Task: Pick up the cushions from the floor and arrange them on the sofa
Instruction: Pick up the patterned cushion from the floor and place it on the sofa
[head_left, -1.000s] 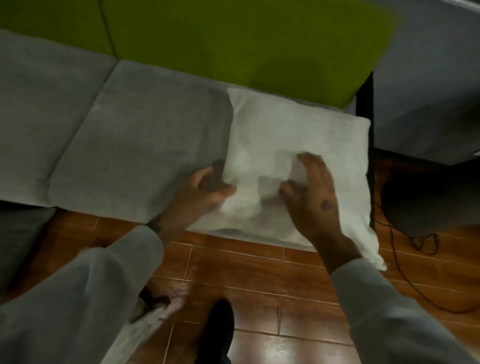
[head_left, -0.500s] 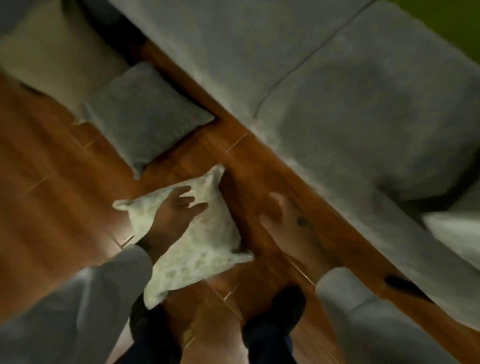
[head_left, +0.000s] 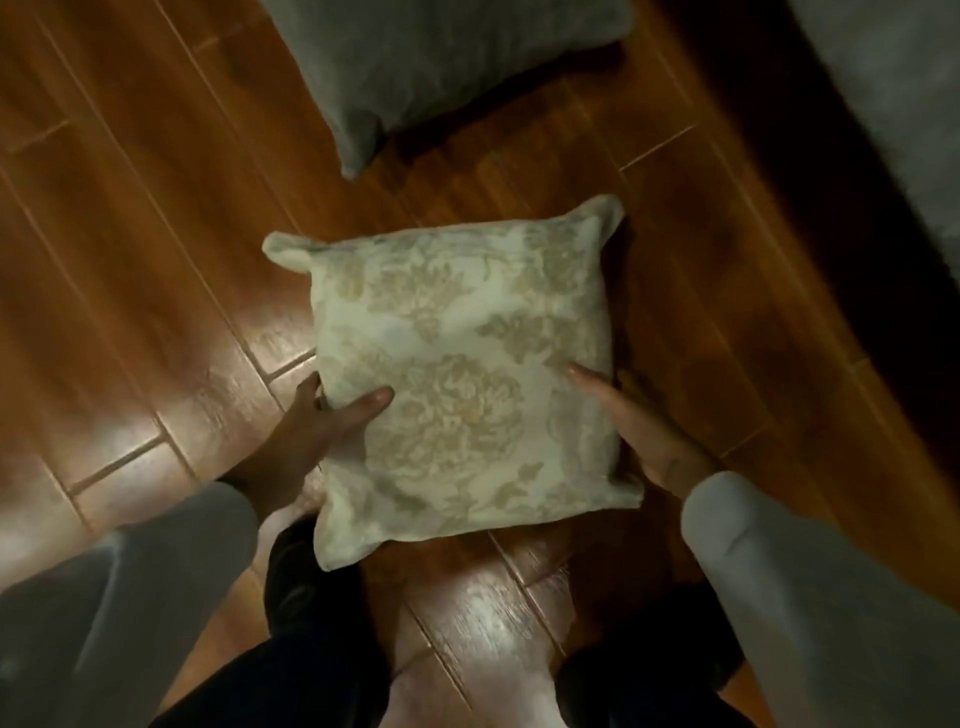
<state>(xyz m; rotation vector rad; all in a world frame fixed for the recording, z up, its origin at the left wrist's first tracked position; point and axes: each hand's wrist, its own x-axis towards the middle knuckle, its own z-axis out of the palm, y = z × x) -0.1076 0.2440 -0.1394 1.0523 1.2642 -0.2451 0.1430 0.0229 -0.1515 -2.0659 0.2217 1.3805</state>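
Observation:
A cream cushion with a pale floral print (head_left: 462, 374) lies in the middle of the view over the wooden floor. My left hand (head_left: 311, 431) grips its left edge, thumb on top and fingers under it. On the cushion's right edge sits my right hand (head_left: 644, 431), thumb on top. A grey cushion (head_left: 431, 62) rests on the floor just beyond, at the top of the view. The grey sofa (head_left: 893, 104) shows only as an edge at the top right.
Glossy brown floorboards (head_left: 130, 260) spread to the left. My dark shoes and trouser legs (head_left: 311, 623) stand directly below the floral cushion. A dark shadowed strip runs along the sofa's base on the right.
I left the white pillow on the sofa and turned to the floor. My left hand reached the floral cushion first; now both hands hold its sides.

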